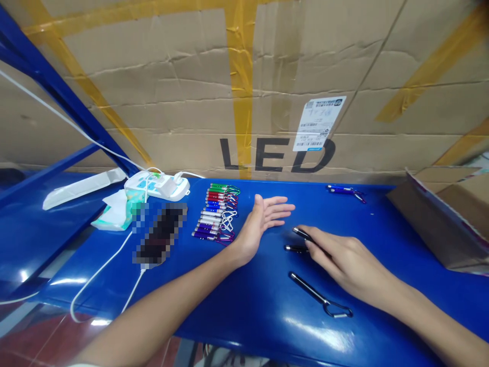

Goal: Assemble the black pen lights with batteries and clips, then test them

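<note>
My left hand (260,227) is open, fingers stretched out to the right, just beside a column of small metal keychain flashlights (214,214) with carabiner clips in green, red, blue, silver and purple. Between the thumb and fingers of my right hand (344,255) is a black keychain flashlight (301,234), its silver end poking out to the left. A second black flashlight (295,248) shows just under that hand; whether it is gripped or lies on the table I cannot tell. Nearer to me, a third black flashlight (309,289) with its carabiner rests on the blue table (244,311).
Blue flashlights (344,191) lie at the back right. An open cardboard box (428,224) stands at the right. To the left are a blurred-out phone (162,234) on a white cable, a tissue pack (118,211) and a power strip (158,184). A large carton (183,102) walls the back.
</note>
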{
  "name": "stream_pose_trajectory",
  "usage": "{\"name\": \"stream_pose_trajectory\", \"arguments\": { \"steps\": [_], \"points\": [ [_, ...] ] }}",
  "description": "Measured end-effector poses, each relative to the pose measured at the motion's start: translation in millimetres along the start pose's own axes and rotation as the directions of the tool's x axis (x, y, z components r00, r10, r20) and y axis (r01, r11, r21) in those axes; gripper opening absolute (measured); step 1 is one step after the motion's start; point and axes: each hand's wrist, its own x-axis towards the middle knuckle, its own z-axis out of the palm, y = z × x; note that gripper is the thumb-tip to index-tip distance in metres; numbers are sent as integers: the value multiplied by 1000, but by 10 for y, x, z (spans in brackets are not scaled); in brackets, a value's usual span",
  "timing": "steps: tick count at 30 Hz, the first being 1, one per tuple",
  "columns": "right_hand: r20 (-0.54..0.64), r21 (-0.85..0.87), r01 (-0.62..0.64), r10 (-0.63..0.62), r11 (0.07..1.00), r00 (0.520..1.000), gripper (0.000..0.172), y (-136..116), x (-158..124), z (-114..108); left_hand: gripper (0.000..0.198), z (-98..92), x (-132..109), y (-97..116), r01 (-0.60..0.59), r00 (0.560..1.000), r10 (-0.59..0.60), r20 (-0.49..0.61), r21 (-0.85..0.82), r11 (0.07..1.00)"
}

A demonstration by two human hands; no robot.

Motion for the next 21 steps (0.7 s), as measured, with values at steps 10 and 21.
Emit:
{"name": "stream_pose_trajectory", "arguments": {
  "steps": [10,21],
  "points": [
    [121,-7,-37,38,999,992,31,-1,2,-11,88,-28,-11,89,65,998,-63,18,-182,981],
    [150,62,24,-33,998,988,30,-59,7,-70,88,-40,3,51,39,999,-34,41,-123,992]
  ]
}}
